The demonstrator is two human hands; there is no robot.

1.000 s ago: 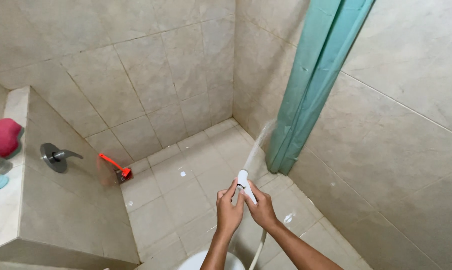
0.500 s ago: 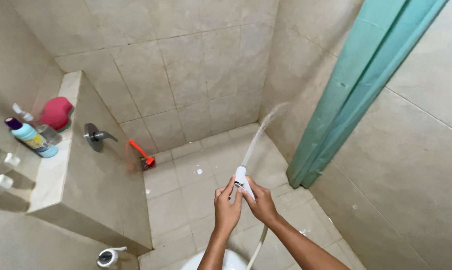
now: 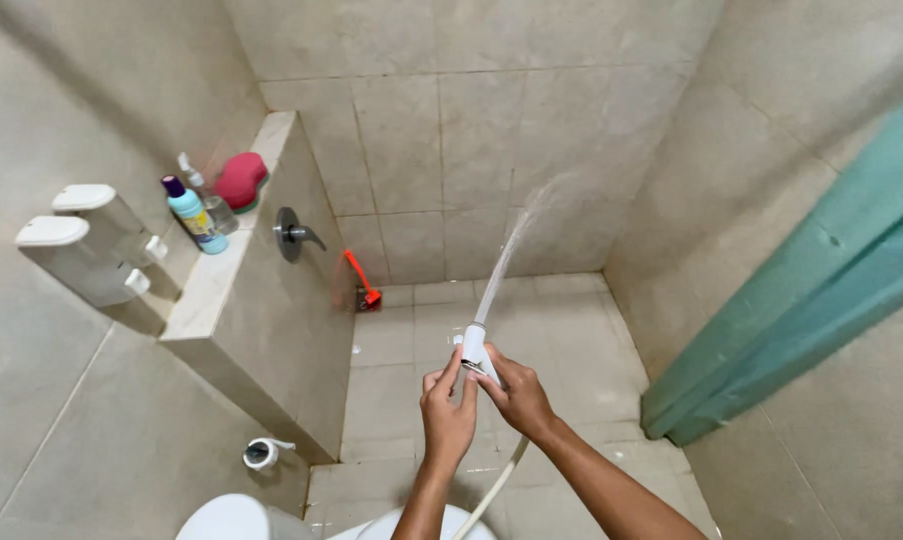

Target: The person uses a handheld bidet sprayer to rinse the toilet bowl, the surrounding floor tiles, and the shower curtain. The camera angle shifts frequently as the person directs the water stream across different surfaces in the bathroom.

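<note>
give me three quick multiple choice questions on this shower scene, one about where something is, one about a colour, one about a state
1. Where does the blue bottle stand?
A. on the ledge beside the tap
B. on the floor by the curtain
C. on the toilet

2. What colour is the shower curtain?
A. red
B. teal green
C. white

3. What is the hand sprayer doing?
A. hanging unused on the wall
B. lying on the floor
C. spraying water toward the back wall

Answers:
1. A, the bottle sits on the tiled ledge next to a pink item.
2. B, the curtain at the right edge is teal green.
3. C, the left hand and right hand both grip the sprayer and a jet of water leaves its tip.
</note>
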